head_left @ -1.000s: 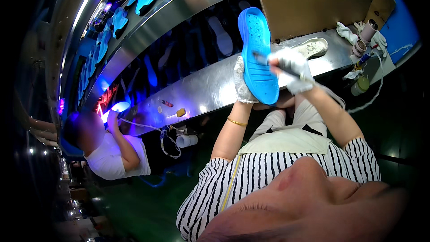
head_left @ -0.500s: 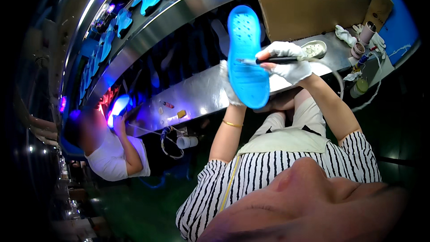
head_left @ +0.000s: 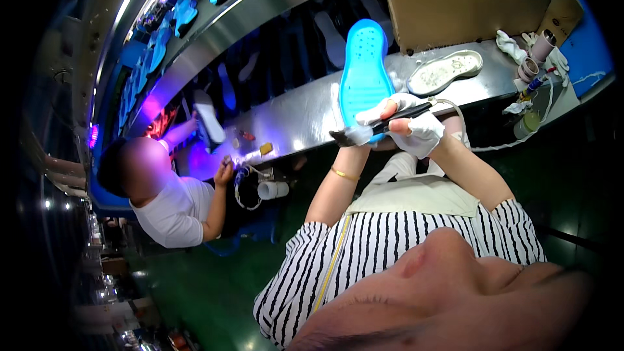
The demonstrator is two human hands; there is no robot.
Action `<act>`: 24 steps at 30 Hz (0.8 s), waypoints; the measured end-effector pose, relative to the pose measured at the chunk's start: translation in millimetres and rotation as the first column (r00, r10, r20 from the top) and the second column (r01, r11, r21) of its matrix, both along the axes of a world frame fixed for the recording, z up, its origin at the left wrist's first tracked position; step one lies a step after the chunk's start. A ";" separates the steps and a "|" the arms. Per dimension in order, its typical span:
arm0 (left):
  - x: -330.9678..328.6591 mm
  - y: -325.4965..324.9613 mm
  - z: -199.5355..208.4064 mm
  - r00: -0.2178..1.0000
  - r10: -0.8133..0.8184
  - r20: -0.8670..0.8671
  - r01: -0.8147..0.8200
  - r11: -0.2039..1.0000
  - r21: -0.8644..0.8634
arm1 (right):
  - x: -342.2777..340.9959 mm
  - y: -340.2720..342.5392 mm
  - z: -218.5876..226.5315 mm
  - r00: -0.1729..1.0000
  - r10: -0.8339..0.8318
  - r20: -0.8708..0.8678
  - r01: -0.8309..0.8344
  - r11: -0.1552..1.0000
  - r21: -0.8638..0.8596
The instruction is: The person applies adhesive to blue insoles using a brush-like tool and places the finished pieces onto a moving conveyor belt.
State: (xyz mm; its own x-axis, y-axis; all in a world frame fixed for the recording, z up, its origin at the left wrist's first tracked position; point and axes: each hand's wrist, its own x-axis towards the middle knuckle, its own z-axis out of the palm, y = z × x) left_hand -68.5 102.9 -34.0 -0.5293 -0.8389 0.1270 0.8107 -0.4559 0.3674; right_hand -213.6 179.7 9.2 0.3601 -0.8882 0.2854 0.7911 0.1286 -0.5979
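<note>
A bright blue shoe sole [head_left: 365,71] is held up in front of me, its hole-dotted toe end pointing away. My left hand [head_left: 364,131] is at its heel end, gripping from below; its gloved fingers are mostly hidden. In a white glove with bare fingertips, my right hand [head_left: 416,127] is closed round the black handle of a brush [head_left: 351,136]. A pale tube trails from the handle's rear. The brush's dark bristles are just left of the heel, over my left wrist. A cream shoe sole [head_left: 445,73] lies on the metal bench to the right.
A co-worker [head_left: 172,201] at the left holds a white sole [head_left: 208,117]. Shelves of soles run behind the metal bench [head_left: 286,120]. A cardboard sheet [head_left: 468,3] stands at the back right. Spools, gloves and a jar [head_left: 526,125] crowd the bench's right end.
My right hand and brush have moved from the sole's middle down and left, past its heel. The sole has lowered slightly. The co-worker has reached out a white sole toward the rack.
</note>
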 end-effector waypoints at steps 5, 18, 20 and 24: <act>-1.0 17.0 58.9 0.931 -0.314 -0.187 0.313 0.949 -0.034 | -60.5 -10.0 1.1 0.945 -0.142 0.296 0.177 0.979 -0.098; -85.1 -264.8 218.9 0.807 0.519 0.282 -0.306 0.776 -0.552 | -118.2 -12.3 11.9 0.869 -0.476 0.136 0.493 0.856 -0.154; -67.2 -261.6 204.2 0.289 0.923 0.253 -0.056 0.281 -0.958 | -119.3 -11.9 7.7 0.807 -0.590 -0.003 0.584 0.800 -0.137; 1.7 -232.1 218.1 -0.145 0.925 -0.350 0.323 -0.290 -0.901 | -115.1 -11.9 3.7 0.788 -0.607 -0.108 0.601 0.795 -0.082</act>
